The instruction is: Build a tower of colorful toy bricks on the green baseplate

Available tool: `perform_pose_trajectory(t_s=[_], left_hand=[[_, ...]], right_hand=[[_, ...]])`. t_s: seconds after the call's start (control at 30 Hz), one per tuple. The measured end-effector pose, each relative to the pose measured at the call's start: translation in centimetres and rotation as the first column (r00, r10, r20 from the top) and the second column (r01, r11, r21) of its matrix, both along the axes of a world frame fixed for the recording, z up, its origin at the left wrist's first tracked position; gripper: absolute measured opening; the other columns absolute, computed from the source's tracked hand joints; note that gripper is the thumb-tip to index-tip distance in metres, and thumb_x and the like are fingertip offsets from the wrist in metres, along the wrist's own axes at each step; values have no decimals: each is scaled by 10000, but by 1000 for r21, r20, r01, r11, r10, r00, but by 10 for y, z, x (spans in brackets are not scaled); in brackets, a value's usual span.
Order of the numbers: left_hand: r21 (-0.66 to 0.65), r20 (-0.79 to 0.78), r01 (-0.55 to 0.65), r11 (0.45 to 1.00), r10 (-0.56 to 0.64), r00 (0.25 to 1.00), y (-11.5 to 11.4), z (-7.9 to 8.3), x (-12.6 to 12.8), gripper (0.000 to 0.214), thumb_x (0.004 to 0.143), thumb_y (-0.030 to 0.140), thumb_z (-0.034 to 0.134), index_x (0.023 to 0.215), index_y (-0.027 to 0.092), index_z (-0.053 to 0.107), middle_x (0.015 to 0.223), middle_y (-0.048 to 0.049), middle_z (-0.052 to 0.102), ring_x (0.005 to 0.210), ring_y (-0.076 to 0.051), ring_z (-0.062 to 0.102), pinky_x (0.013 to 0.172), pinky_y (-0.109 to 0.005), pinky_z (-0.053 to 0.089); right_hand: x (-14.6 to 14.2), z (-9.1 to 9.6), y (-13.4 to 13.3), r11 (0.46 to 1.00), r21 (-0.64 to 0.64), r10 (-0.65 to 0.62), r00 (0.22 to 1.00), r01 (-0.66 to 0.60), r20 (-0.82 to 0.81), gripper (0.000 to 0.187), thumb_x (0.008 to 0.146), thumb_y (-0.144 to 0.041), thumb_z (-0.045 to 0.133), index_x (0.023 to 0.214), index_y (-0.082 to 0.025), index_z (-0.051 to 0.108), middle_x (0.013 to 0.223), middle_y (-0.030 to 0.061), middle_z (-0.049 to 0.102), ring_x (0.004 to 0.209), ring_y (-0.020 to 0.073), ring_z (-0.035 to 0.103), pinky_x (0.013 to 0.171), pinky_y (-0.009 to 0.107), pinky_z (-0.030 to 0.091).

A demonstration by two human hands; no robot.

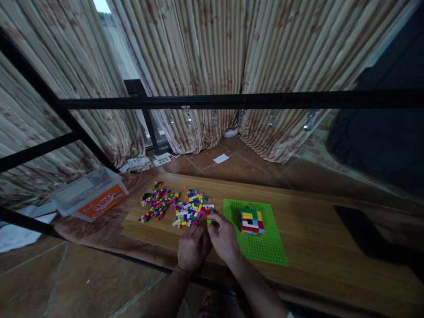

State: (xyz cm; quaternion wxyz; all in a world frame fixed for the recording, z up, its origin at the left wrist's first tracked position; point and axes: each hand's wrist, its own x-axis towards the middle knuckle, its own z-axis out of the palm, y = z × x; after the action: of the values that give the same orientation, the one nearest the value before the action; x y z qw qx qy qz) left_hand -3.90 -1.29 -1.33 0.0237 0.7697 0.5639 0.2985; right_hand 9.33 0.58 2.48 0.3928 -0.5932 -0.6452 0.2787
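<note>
My left hand (193,248) and my right hand (224,236) meet close together at the near edge of a wooden table (314,229). Both have curled, pinched fingers, and what they hold is too small to make out. They hover beside a pile of small coloured bricks (191,208). A second pile of bricks (156,203) lies further left. Right of my right hand lies a green baseplate (265,247) carrying a multicoloured block built of bricks (251,221).
A clear plastic box with an orange label (89,196) sits on the floor at the left. A black metal frame bar (232,100) crosses ahead, with curtains behind. A dark flat object (364,234) lies on the table's right. Papers are scattered on the tiled floor.
</note>
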Motion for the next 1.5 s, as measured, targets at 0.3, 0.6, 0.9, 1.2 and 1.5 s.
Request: perform_pose_trajectory(t_s=[0.3,0.6,0.9,1.2,1.5], left_hand=[[-50,2,-11,999,11,1000,0,0,-1,155,887,185,443,873,207,595,860,-41,638,766,-163,608,695,-264,458],[-61,14,-27,998,28,1000,-1,3,2,159,885,168,439,872,208,593,877,-43,638,804,-164,615,718,-262,465],[-45,15,-40,998,41,999,-3,2,4,125,861,159,466,841,207,580,850,-45,623,759,-154,604,695,-258,465],[-53,37,-25,998,27,999,-3,3,5,133,855,153,457,841,204,579,843,-52,619,765,-158,604,695,-263,472],[-35,118,-6,999,10,993,-5,4,6,158,853,146,470,877,206,614,866,-58,645,789,-152,613,718,-262,493]], right_hand=[[61,3,-58,977,-194,-184,787,84,-589,242,753,-359,634,920,-197,700,738,15,638,650,161,621,622,288,520],[126,6,-68,925,-199,-380,777,324,-502,455,645,-447,737,1024,-199,689,804,21,681,715,162,628,664,287,525],[158,16,-49,877,-159,-478,861,454,-175,552,688,-558,640,1097,-189,671,1022,100,725,920,267,680,784,358,537],[159,11,-46,886,-117,-460,882,448,-101,542,735,-582,596,1103,-189,661,1046,105,720,964,287,671,830,391,522],[105,-5,-72,959,-84,-281,940,269,-195,485,740,-542,629,1094,-212,660,945,59,727,851,212,690,724,281,549]])
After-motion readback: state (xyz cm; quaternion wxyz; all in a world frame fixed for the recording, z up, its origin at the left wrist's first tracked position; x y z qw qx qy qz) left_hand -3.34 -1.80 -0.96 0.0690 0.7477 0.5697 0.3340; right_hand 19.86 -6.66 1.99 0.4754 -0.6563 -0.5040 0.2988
